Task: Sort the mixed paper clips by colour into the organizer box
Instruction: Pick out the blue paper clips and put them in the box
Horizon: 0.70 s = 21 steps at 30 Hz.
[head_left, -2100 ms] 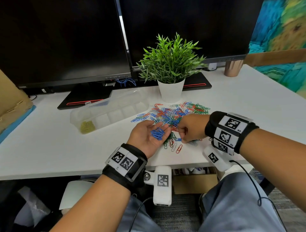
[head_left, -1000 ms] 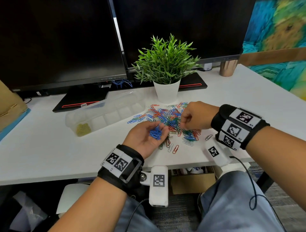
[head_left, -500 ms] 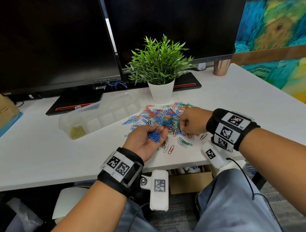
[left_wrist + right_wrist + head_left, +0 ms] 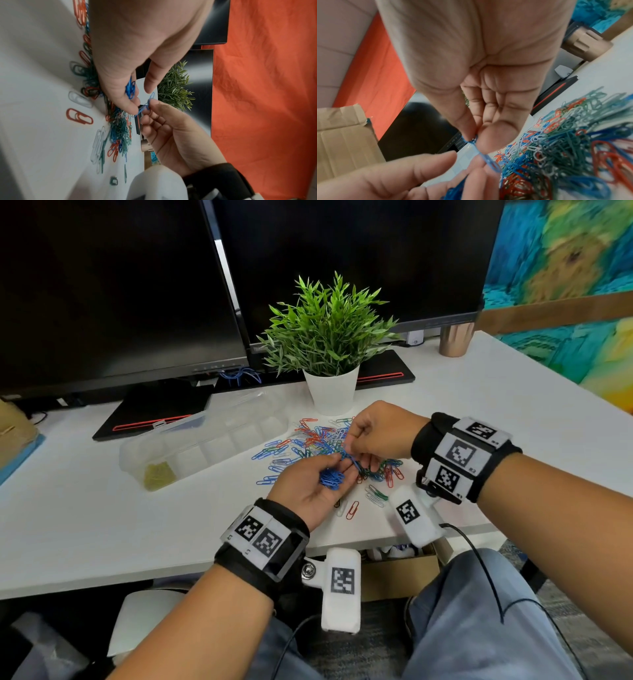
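White desk (image 4: 102,508), mixed clips (image 4: 329,446) mid-frame, organizer box (image 4: 205,440) to their left. Right hand (image 4: 376,433) pinching one blue clip (image 4: 145,106) over left hand (image 4: 308,487), cupped around blue clips (image 4: 331,477). Could snag a neighbour or spill the handful.

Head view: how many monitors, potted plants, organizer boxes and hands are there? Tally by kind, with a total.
Monitors: 2
Potted plant: 1
Organizer box: 1
Hands: 2, the left hand cupping blue paper clips and the right hand pinching one blue paper clip
Total: 6
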Available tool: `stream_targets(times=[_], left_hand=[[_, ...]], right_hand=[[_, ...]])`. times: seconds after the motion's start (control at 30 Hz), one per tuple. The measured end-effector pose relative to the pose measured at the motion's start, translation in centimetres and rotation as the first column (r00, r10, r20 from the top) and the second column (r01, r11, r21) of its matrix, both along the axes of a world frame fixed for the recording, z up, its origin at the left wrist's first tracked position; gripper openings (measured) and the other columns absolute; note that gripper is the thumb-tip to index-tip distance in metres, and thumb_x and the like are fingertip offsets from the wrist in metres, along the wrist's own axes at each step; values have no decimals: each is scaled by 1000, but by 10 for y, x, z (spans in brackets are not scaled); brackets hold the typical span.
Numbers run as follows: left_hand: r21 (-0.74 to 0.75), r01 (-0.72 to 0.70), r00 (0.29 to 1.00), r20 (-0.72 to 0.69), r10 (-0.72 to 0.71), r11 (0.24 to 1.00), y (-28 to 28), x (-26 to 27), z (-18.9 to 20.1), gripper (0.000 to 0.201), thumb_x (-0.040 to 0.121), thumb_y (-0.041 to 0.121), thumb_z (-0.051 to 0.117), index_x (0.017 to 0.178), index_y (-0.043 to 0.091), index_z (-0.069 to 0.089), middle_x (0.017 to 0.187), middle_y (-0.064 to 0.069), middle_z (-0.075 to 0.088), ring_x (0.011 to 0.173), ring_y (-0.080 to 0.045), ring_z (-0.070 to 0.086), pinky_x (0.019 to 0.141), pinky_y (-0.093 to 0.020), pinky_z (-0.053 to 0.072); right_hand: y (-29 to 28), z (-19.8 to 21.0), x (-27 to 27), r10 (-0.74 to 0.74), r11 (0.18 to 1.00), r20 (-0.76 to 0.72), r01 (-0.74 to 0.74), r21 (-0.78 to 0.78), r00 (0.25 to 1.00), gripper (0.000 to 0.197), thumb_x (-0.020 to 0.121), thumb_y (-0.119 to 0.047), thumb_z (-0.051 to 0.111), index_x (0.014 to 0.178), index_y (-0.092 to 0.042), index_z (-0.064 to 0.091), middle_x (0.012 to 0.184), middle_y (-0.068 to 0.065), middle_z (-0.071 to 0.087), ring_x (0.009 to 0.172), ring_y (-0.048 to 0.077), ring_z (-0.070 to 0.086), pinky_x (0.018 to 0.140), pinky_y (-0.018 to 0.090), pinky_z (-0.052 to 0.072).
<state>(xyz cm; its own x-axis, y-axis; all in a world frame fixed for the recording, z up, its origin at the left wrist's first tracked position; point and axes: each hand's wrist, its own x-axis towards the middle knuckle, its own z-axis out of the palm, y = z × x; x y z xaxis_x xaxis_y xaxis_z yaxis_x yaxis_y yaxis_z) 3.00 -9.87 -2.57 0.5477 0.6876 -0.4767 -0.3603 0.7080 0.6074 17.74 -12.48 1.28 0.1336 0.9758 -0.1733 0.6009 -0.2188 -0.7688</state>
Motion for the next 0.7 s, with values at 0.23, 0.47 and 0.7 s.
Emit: stream_targets(times=[0.23, 0.47, 0.7], left_hand=[[-45, 15, 999, 44, -13, 999, -1, -2, 5, 15, 95, 9, 52, 96, -5, 59, 98, -19, 62, 92, -27, 62, 83, -39, 54], [-74, -37, 999, 20, 38, 997, 4, 0, 3, 14, 99, 8, 47, 98, -3, 56, 85, -15, 58, 77, -21, 58, 59, -32, 57], [-48, -70, 997, -17, 69, 996, 5, -3, 3, 16, 99, 0, 43, 102, -6, 57, 80, -14, 55, 72, -20, 56, 65, -31, 58]], right_hand=[[1, 1, -1, -30, 1000, -331, 30, -6, 943, 9, 90, 6, 57, 85, 4, 64, 71, 19, 64, 53, 20, 61, 52, 24, 56], [2, 2, 9, -56, 998, -54, 58, 28, 997, 13, 87, 3, 59, 86, 2, 72, 65, 10, 67, 54, 18, 64, 52, 23, 56], [-8, -12, 15, 113, 980, 454, -23, -200, 884, 11, 75, -13, 79, 78, -5, 72, 64, 4, 68, 47, 12, 60, 62, 29, 57]])
